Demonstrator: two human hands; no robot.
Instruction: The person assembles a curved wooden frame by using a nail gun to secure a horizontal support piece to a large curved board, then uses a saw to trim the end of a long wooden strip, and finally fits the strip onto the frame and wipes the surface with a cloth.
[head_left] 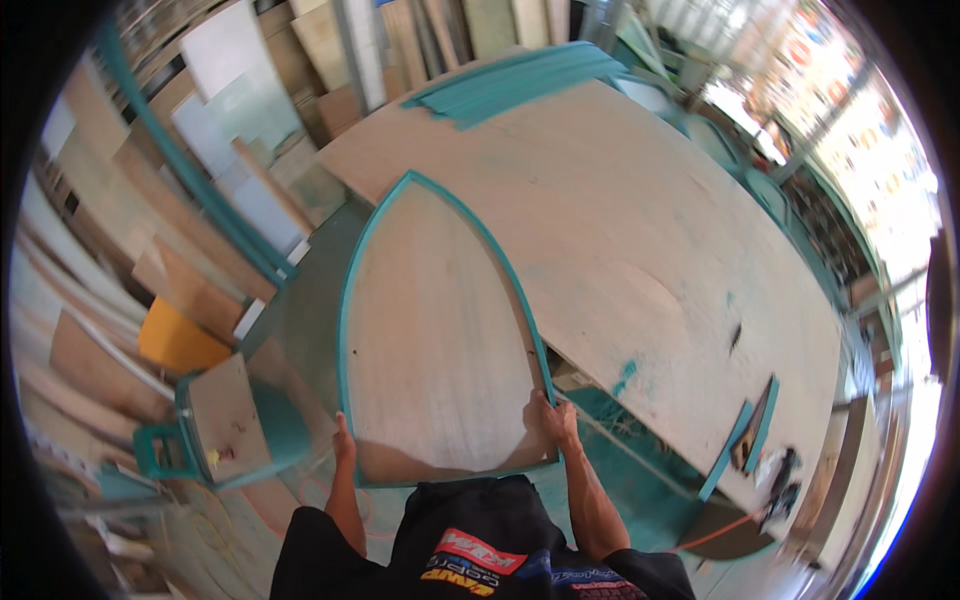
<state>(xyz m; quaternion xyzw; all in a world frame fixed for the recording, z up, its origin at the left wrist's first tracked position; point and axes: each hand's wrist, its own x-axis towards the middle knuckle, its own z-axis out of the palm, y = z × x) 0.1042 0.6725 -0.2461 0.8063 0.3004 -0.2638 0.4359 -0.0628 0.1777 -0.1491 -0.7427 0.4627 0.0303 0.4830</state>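
Note:
A wooden panel [440, 330] with teal edging fills the middle of the view, pointed like an arch at its far end and straight along the edge by my body. My left hand [344, 438] grips its left edge near the bottom corner. On the opposite side my right hand [557, 418] is closed round the right edge, thumb on top of the panel. The panel's far right part overlaps the big wooden worktable [660, 210]. Most of my left fingers are hidden under the panel's edge.
Teal strips [515, 82] lie at the table's far edge. Two teal pieces [742, 437] and a black tool [780, 490] rest near its right corner. A teal stool [265, 430] with a board on it stands at left. Boards [225, 75] lean along the left wall.

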